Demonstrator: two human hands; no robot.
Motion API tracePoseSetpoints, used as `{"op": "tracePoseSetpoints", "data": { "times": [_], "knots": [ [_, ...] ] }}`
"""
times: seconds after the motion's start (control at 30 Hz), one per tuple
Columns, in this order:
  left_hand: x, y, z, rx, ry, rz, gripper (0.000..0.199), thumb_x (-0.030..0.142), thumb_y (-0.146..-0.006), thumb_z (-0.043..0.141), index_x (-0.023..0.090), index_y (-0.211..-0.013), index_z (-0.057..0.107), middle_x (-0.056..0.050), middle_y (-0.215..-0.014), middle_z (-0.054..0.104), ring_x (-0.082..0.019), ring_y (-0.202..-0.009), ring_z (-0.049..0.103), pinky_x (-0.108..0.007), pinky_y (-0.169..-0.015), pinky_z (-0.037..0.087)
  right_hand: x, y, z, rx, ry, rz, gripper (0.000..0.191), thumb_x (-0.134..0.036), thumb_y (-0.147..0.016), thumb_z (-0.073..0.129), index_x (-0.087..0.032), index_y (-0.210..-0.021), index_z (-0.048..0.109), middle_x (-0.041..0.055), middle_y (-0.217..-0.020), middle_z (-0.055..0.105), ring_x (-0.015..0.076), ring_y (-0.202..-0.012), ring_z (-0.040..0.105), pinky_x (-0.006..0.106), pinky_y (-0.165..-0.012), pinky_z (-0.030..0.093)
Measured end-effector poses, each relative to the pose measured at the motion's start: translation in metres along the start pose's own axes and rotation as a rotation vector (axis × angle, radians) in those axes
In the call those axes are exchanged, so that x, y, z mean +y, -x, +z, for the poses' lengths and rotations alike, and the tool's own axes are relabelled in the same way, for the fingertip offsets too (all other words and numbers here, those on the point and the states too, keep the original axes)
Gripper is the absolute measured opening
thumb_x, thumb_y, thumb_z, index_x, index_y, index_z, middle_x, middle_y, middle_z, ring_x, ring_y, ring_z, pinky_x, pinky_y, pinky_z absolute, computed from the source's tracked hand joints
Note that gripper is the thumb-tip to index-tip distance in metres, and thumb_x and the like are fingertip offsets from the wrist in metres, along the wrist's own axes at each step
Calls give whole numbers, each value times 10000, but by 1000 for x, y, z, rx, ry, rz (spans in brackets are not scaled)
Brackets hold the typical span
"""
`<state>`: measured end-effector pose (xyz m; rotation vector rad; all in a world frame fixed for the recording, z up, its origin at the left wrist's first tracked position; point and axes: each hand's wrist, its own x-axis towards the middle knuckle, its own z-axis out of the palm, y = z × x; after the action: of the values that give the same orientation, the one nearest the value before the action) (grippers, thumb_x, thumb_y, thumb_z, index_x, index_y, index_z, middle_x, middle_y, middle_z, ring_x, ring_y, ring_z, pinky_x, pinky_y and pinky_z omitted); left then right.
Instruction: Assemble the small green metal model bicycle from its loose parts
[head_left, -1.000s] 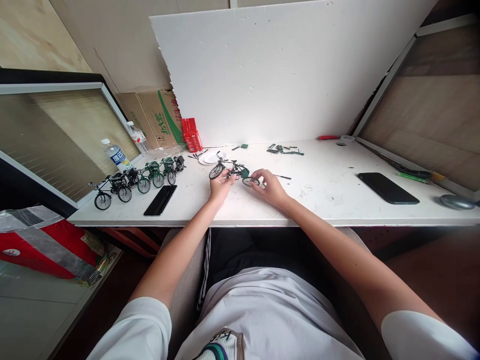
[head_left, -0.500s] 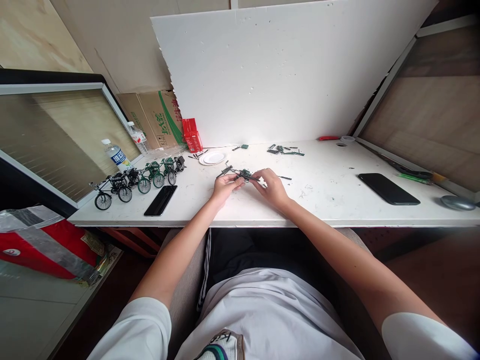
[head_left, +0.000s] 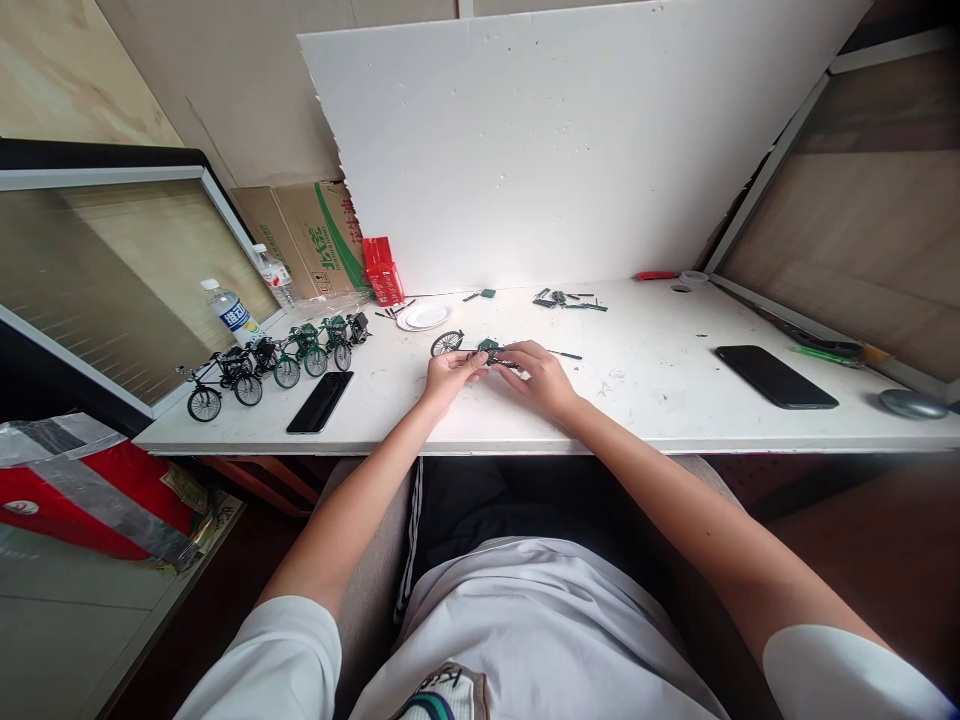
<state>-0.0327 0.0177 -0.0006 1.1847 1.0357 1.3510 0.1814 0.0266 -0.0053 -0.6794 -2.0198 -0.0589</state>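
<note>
Near the table's front middle, my left hand (head_left: 450,378) and my right hand (head_left: 540,376) pinch a small model bicycle (head_left: 448,343) between them. Its dark spoked wheel shows to the left, past my left fingers. Much of its frame is covered by my fingertips. A small green part (head_left: 488,345) shows just behind the hands; whether it is attached to the bicycle I cannot tell. A thin dark strip (head_left: 568,355) lies on the table just right of my right hand.
Finished-looking model bicycles (head_left: 247,388) stand in a row at left, by a phone (head_left: 320,402). Loose dark and green parts (head_left: 562,299) lie at the back beside a white plate (head_left: 424,317). At right are another phone (head_left: 776,377) and a mouse (head_left: 913,403).
The model bicycle has turned in my hands, so its wheel now faces the camera more fully at the left. Both hands stay in nearly the same place.
</note>
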Motion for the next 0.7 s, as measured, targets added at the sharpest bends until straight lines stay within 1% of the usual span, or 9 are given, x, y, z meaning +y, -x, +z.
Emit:
{"op": "tracePoseSetpoints", "data": {
  "times": [0.1,0.2,0.3,0.47,0.6,0.7],
  "knots": [
    [1,1,2,5,-10,-8,582,567,-651,981,119,-979,807,-141,-963,830,-224,-842,802,-333,-805,604,0,0,1,-13,29,-9,218,-403,-1066,639,-253,-1144,777,121,-1113,773,292,-1021,718,451,-796,638],
    [2,3,5,16,-18,-2,578,555,-639,990,117,-969,806,-142,-958,830,-230,-835,800,-337,-797,603,-2,-1,0,-7,36,-1,179,-358,-1074,618,-254,-1070,763,112,-1056,764,282,-966,696,443,-765,615],
    [3,4,7,26,-13,18,555,546,-645,989,123,-955,809,-139,-953,830,-234,-838,799,-341,-795,604,-5,-2,-1,-10,44,7,164,-326,-1080,592,-259,-1043,737,106,-1034,755,280,-952,679,440,-758,599],
    [0,3,8,39,-12,61,524,533,-661,982,120,-935,812,-120,-878,818,-244,-831,796,-365,-811,611,-8,-2,-1,-19,83,38,130,-307,-1084,565,-261,-1076,686,109,-1064,739,287,-1000,676,431,-749,584],
    [-2,2,10,52,-16,72,521,527,-658,983,121,-937,813,-118,-886,821,-246,-833,795,-373,-819,616,-7,-1,0,-21,105,29,114,-310,-1095,540,-255,-1099,640,112,-1072,710,282,-1001,673,408,-712,566],
    [-2,3,11,50,-8,81,523,527,-653,986,119,-932,813,-118,-885,821,-246,-837,794,-375,-825,622,-6,-2,1,-27,90,12,126,-330,-1113,507,-252,-1124,605,120,-1098,682,286,-1023,660,409,-735,566]
  ]
}}
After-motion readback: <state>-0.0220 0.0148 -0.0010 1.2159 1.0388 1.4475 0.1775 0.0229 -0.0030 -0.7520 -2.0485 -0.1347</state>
